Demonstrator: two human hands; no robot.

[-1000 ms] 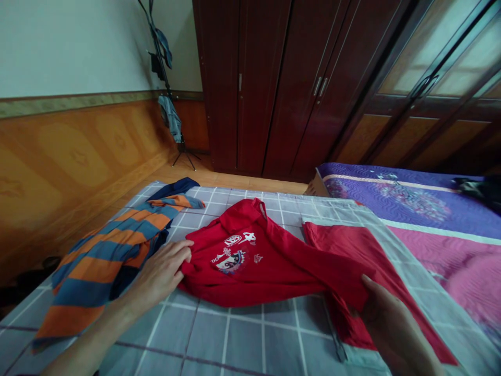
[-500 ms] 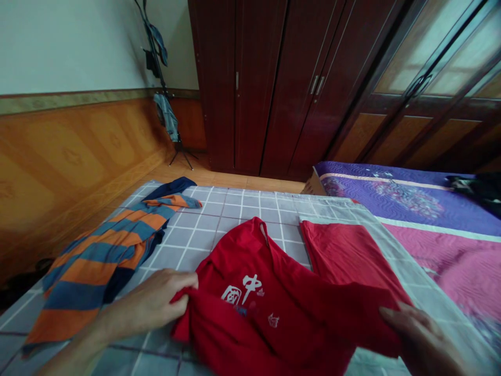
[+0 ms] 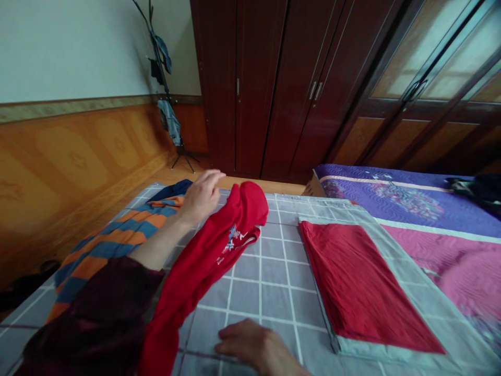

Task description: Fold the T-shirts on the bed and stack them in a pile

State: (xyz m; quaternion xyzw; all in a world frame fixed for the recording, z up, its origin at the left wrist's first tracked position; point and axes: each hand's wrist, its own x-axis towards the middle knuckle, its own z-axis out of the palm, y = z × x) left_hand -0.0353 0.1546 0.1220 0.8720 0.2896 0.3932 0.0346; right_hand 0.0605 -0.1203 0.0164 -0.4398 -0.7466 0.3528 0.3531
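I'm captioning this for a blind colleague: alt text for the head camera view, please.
A person's left hand hovers open beside a long, narrow red T-shirt lying on a grey checked bedspread, while the right hand rests flat on the bedspread. A flat red cloth and an orange-and-blue striped shirt lie nearby.

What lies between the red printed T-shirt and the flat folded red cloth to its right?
A stretch of grey checked bedsheet with white grid lines separates the red printed T-shirt from the flat folded red cloth, as the head view shows.
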